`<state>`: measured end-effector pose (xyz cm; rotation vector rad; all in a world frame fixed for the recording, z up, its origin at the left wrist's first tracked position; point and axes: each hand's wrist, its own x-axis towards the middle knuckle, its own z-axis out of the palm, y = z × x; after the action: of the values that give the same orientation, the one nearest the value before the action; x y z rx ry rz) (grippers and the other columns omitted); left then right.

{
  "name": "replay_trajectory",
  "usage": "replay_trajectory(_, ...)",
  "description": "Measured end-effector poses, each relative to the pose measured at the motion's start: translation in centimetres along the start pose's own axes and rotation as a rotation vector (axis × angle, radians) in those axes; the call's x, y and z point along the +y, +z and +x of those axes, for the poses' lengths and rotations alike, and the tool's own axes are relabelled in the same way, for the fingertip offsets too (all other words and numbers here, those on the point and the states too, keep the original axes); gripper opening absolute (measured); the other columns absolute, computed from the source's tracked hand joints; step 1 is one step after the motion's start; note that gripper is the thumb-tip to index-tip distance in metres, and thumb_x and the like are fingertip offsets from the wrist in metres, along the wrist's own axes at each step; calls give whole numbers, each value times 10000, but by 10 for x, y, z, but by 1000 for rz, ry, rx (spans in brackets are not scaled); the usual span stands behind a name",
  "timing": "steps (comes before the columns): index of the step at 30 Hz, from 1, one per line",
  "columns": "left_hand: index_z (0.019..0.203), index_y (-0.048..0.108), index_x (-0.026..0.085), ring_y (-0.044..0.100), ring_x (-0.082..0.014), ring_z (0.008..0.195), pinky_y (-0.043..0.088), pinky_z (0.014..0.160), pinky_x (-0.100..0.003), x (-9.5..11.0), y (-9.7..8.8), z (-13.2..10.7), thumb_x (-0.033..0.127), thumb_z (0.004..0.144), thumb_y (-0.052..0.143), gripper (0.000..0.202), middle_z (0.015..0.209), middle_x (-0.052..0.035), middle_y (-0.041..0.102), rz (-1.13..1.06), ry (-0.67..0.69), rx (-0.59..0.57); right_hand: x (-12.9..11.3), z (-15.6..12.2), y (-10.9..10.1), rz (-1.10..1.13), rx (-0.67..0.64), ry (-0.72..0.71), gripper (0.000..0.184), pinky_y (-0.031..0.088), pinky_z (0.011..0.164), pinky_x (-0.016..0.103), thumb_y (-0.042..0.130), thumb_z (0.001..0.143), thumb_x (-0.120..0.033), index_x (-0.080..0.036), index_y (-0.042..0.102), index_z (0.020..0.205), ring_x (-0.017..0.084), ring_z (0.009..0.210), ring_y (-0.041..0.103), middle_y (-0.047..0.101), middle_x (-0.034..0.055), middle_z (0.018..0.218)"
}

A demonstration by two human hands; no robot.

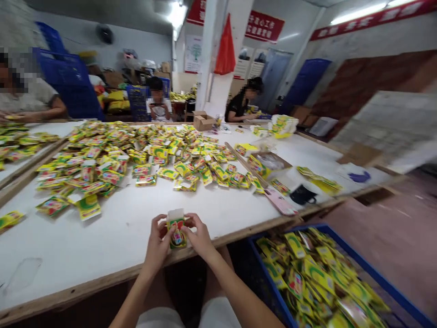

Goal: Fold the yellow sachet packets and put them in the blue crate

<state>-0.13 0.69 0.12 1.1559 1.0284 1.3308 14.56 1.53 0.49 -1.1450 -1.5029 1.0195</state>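
Carton (pixel 177 233), white top flap raised, at near edge of white table (pixel 102 246): left hand (pixel 160 234) grasping its 9 o'clock side, right hand (pixel 199 236) its 3 o'clock. From it, loose heap of cartons (pixel 160 153) at 11 o'clock, blue crate (pixel 384 279) of more at 4 o'clock.

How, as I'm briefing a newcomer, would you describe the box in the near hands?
On the white table, find the near edge. There the left hand and right hand hold a small yellow box, white flap up. Unlike the loose piled boxes beyond, it is held.
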Motion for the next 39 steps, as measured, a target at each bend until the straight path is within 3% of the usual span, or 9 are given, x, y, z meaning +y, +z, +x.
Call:
replay_trajectory(2,1167,375,266,666,-198,860,525,674,-284,-1,-2,0,368,783,659,488,1001,-37,661,3,-27,-12,-3,-1,-3,11,25,-18,388,504,788,304,586,792,-175,-248,494,1162,159,808,636,660,-9,884)
replay_trajectory(4,1130,437,242,666,-206,863,532,681,-291,-1,-4,2,386,764,673,458,1006,-46,667,40,-56,-59,-5,-1,-10,-20,-11,-21,385,506,762,285,564,794,-148,-260,511,1159,142,776,630,655,-15,903)
replay_trajectory(7,1035,541,204,658,-210,873,534,730,-308,1,-5,3,402,771,661,351,997,-57,673,122,-67,-109,-9,3,-15,-95,-45,-16,254,495,718,263,545,813,-153,-244,577,1048,128,718,604,648,-19,855)
replay_trajectory(10,964,598,186,638,-208,918,516,809,-320,5,-5,4,406,808,617,271,991,-67,670,202,-11,-84,-16,11,-13,-131,-31,-43,45,485,705,259,563,817,-201,-209,597,846,134,716,585,630,-20,768)
replay_trajectory(12,979,599,190,622,-206,960,501,855,-325,6,-3,4,395,808,619,267,1014,-65,660,208,41,-31,-19,16,-10,-119,7,-54,18,485,710,261,584,803,-212,-201,587,789,138,724,585,619,-20,751)
replay_trajectory(16,1104,534,226,628,-200,956,509,851,-334,8,1,1,371,771,668,386,1002,-43,656,136,88,57,-20,13,-7,-34,68,-91,216,490,727,262,574,800,-152,-213,597,1006,134,747,601,634,-18,815)
replay_trajectory(22,970,650,193,622,-223,990,489,919,-361,16,1,-8,408,778,651,289,1056,-65,671,302,91,0,-22,-4,-9,-117,30,-229,111,476,809,258,623,829,-240,-206,675,921,146,885,602,664,24,935)
replay_trajectory(33,896,658,184,640,-196,805,529,747,-315,20,8,2,407,758,660,262,851,-41,695,290,70,110,-31,9,-10,-172,56,-93,79,473,701,237,590,850,-256,-209,652,865,121,708,598,654,-21,776)
replay_trajectory(39,917,696,204,642,-226,912,526,841,-362,15,0,-7,404,777,646,249,944,-55,703,319,94,28,-21,0,-9,-82,-6,-140,100,497,764,290,594,853,-274,-204,662,872,162,814,617,674,18,851)
